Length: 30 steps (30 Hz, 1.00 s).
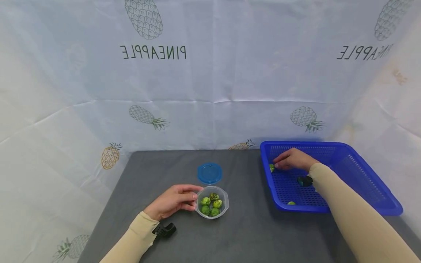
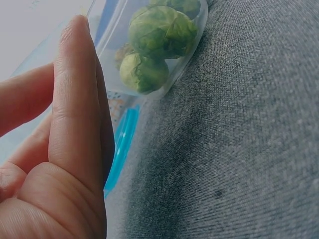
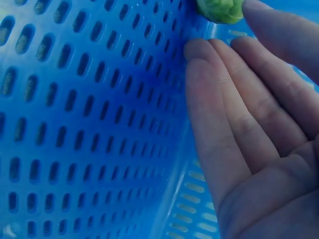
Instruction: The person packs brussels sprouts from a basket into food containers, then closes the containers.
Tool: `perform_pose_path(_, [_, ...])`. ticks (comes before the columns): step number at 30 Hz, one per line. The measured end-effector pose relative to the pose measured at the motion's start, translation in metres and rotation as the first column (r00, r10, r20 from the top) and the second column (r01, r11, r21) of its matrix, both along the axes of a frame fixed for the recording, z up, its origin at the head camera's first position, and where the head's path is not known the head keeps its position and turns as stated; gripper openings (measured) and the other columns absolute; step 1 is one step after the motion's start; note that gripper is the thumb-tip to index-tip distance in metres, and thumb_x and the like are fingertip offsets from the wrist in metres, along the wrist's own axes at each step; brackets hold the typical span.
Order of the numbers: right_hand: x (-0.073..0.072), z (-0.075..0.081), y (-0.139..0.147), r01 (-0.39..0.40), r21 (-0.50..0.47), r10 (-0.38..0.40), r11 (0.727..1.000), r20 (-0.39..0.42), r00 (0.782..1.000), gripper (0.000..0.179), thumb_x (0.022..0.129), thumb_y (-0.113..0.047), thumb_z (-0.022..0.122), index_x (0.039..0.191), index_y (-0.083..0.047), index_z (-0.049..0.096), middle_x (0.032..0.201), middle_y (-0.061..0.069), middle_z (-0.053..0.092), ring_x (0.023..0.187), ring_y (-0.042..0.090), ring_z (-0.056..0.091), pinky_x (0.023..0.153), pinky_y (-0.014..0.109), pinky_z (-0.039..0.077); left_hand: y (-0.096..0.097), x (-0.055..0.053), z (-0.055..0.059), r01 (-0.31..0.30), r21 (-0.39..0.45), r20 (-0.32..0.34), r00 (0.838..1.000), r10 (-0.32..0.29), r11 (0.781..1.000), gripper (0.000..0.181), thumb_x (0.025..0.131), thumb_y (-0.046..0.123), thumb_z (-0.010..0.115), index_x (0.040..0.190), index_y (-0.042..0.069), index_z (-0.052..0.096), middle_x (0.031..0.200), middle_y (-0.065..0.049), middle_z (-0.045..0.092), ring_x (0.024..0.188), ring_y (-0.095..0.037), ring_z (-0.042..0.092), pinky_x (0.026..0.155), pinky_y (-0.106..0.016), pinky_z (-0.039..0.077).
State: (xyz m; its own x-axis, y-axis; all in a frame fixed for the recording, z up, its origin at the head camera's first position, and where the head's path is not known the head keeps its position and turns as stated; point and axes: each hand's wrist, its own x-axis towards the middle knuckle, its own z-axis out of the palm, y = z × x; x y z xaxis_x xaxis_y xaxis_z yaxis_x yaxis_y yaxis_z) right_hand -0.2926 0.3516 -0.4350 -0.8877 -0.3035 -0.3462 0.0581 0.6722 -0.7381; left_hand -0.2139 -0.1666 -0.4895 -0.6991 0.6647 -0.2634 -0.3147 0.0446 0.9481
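Note:
My left hand [image 1: 174,201] is at the left side of a clear plastic container [image 1: 226,202], its fairly straight fingers touching the rim. Several Brussels sprouts [image 1: 215,212] sit inside the container; in the left wrist view two sprouts [image 2: 162,32] show through its wall. Over on the right, my right hand [image 1: 294,160] reaches into a blue plastic basket [image 1: 358,182]. Its extended fingers [image 3: 249,104] lie beside the slotted wall, and the thumb tip is right at a Brussels sprout [image 3: 222,10] in the basket's left corner. Another sprout [image 1: 291,203] lies by the basket's near wall.
A round blue lid [image 1: 209,173] lies on the grey tabletop [image 1: 243,233] just behind the container. White cloth with pineapple prints [image 1: 210,80] hangs behind and at both sides. The basket's raised walls surround my right hand.

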Motion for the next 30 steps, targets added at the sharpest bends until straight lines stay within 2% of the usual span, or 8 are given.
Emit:
perform_pose_path(9, [-0.001, -0.003, -0.007, 0.005, 0.037, -0.005, 0.999, 0.000, 1.000, 0.042, 0.099, -0.024, 0.080, 0.132, 0.002, 0.076, 0.132, 0.022, 0.076, 0.119, 0.033, 0.076, 0.100, 0.045, 0.065, 0.004, 0.000, 0.001, -0.001, -0.004, 0.008, 1.000, 0.001, 1.000, 0.055, 0.109, 0.015, 0.067, 0.158, -0.003, 0.051, 0.106, -0.004, 0.072, 0.092, -0.011, 0.072, 0.087, -0.028, 0.067])
perform_pose_path(21, [0.001, -0.003, -0.017, 0.009, 0.061, -0.006, 0.998, -0.045, 0.999, 0.038, 0.097, -0.018, 0.082, 0.127, 0.005, 0.077, 0.122, 0.021, 0.080, 0.111, 0.032, 0.079, 0.097, 0.046, 0.066, 0.004, 0.000, 0.000, -0.004, 0.000, 0.019, 1.000, 0.004, 1.000, 0.053, 0.109, 0.013, 0.066, 0.158, -0.003, 0.051, 0.106, -0.003, 0.072, 0.092, -0.011, 0.072, 0.086, -0.027, 0.067])
perform_pose_path(26, [0.003, 0.003, -0.014, -0.006, 0.092, 0.011, 0.996, -0.056, 0.998, 0.038, 0.099, -0.025, 0.080, 0.128, 0.000, 0.078, 0.123, 0.018, 0.080, 0.113, 0.032, 0.078, 0.098, 0.047, 0.065, 0.003, 0.000, 0.000, 0.000, 0.006, 0.019, 1.000, 0.000, 1.000, 0.054, 0.109, 0.013, 0.065, 0.158, -0.003, 0.051, 0.106, -0.003, 0.072, 0.092, -0.011, 0.072, 0.087, -0.027, 0.067])
perform_pose_path(30, [0.008, 0.012, -0.010, 0.005, 0.081, 0.000, 0.997, -0.057, 0.998, 0.041, 0.101, -0.031, 0.078, 0.133, -0.005, 0.077, 0.132, 0.017, 0.077, 0.119, 0.033, 0.076, 0.103, 0.052, 0.063, 0.001, 0.000, 0.000, -0.012, -0.004, 0.008, 1.000, 0.012, 1.000, 0.053, 0.109, 0.014, 0.066, 0.158, -0.003, 0.051, 0.107, -0.004, 0.072, 0.093, -0.011, 0.072, 0.087, -0.028, 0.067])
